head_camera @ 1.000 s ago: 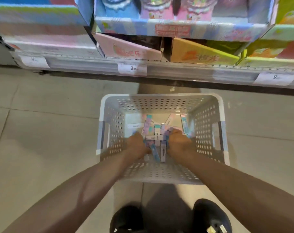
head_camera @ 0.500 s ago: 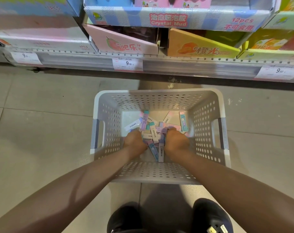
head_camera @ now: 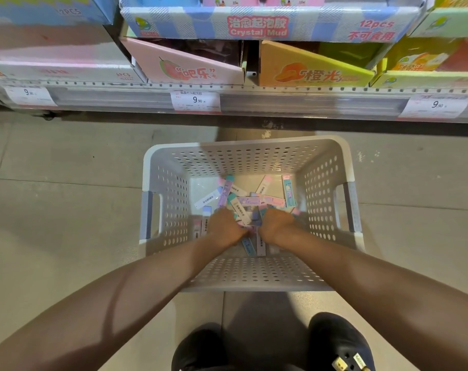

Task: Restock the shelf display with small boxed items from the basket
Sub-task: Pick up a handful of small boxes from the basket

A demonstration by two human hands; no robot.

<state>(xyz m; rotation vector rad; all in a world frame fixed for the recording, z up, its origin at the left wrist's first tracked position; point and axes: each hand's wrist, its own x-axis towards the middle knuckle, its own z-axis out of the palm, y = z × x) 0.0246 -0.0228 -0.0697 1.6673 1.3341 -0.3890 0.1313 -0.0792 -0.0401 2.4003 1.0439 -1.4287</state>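
1. We see the basket (head_camera: 326,183) on the floor (head_camera: 53,210), in front of the shelf (head_camera: 254,100).
2. Small boxes (head_camera: 243,207) lie scattered in the basket's bottom.
3. Both hands reach into the basket among the boxes, left hand (head_camera: 225,228) just beside right hand (head_camera: 275,226).
4. Display cartons (head_camera: 257,25) sit on the shelf, behind the basket.

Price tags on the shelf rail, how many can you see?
3. The left tag sits near the rail's left end, the middle tag below the pink box, and the right tag near the right end. More may lie outside the view.
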